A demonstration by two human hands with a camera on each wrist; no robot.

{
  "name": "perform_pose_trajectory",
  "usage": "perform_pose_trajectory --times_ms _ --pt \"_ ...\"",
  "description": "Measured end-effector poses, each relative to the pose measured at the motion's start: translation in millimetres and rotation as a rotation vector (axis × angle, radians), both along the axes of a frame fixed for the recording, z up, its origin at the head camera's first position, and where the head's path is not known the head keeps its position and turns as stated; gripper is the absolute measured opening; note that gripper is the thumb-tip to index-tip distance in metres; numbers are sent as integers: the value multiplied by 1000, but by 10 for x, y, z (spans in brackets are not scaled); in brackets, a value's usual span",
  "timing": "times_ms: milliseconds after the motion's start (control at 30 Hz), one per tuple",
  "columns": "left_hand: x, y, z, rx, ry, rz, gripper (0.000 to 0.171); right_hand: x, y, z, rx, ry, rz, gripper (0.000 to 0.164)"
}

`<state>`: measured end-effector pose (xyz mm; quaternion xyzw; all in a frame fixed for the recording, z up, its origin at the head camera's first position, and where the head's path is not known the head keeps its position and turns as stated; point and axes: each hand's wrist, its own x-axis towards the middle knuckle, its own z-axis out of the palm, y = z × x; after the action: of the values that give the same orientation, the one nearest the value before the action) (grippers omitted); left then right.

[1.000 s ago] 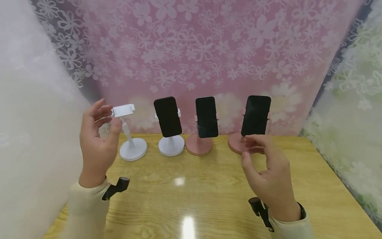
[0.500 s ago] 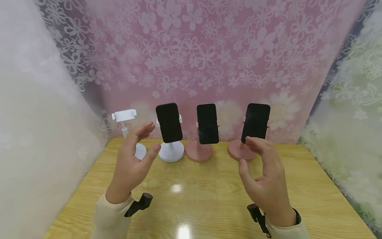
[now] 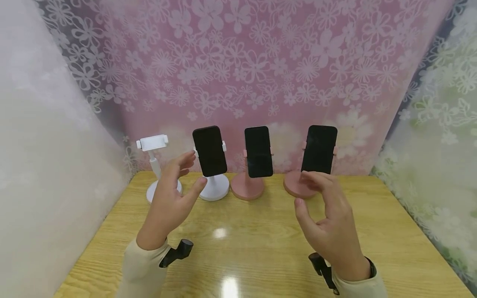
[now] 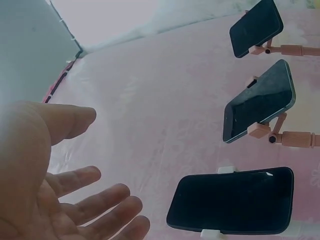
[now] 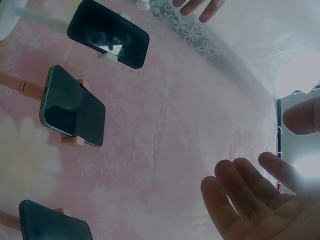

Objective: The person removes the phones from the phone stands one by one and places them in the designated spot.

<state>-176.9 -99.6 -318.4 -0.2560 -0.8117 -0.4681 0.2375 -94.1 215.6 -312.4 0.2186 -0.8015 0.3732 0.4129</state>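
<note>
My left hand (image 3: 173,203) is raised in front of the two white phone stands, fingers relaxed and holding nothing. Its fingertips come near the left edge of a black phone (image 3: 210,151) clamped in a white stand (image 3: 215,188). Further left, a white phone stand (image 3: 153,143) has no phone in its clamp; the hand partly covers its base. My right hand (image 3: 331,223) hovers with thumb and fingers apart, also holding nothing. Behind it a black phone (image 3: 319,148) sits in a pink stand (image 3: 296,185). Another phone (image 3: 258,152) is clamped in the middle pink stand (image 3: 247,187).
The four pieces of standing gear share the back of a wooden table (image 3: 238,244). A pink flowered curtain (image 3: 253,74) hangs right behind them. Pale sheeting rises along the left (image 3: 56,145) and right (image 3: 436,165) sides.
My left hand has moved right, from beside the clamp of the phoneless white stand to before the phone in the neighbouring white stand. My right hand has stayed nearly in place.
</note>
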Motion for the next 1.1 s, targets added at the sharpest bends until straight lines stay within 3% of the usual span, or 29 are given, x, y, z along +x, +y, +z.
perform_pose_trajectory --times_ms 533,800,1100 --pt "-162 -17 -83 -56 -140 5 68 46 4 13 22 -77 25 53" --pt "-411 -66 -272 -22 -274 16 69 51 -13 7 47 -112 37 49" --pt "-622 -51 -505 91 -405 21 68 83 -50 -31 77 -145 55 47"
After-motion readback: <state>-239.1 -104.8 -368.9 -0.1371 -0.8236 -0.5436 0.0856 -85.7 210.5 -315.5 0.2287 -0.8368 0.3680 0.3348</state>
